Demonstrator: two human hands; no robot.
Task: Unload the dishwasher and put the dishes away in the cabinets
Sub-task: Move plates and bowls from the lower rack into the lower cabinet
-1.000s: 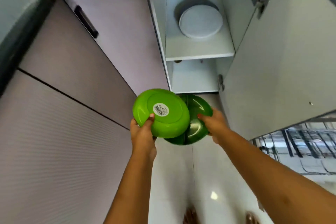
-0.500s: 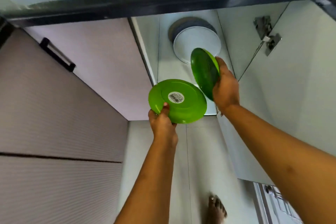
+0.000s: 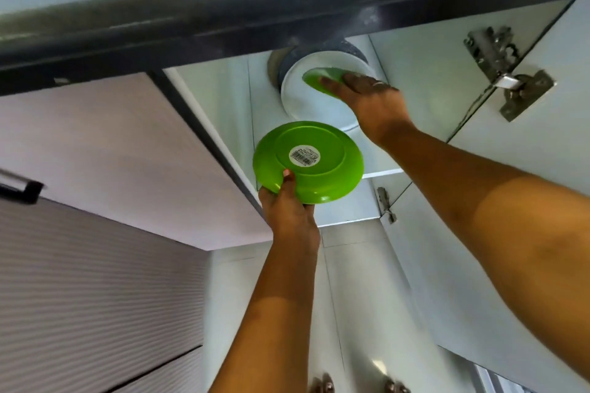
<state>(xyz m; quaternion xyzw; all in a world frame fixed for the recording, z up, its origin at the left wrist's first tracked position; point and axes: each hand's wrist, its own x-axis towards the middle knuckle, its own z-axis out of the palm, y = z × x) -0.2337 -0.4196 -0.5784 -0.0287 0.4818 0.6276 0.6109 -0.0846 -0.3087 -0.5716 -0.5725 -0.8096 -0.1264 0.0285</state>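
Under the right hand (image 3: 373,99), a gripped green plate (image 3: 319,77) sits over the white plate (image 3: 311,107) on the shelf (image 3: 384,173). Left hand (image 3: 287,210) pinches second green plate (image 3: 308,161) by its near rim, below the shelf edge.

"Where are the green plates?"

"One green plate (image 3: 308,163) is in my left hand (image 3: 287,210), just in front of the open cabinet (image 3: 223,96). Its bottom faces me, with a white sticker (image 3: 304,156) on it."

"And the other?"

"The other green plate (image 3: 321,80) is in my right hand (image 3: 373,96), inside the cabinet, right at the white plate (image 3: 313,108). A dark plate (image 3: 287,60) lies under the white one."
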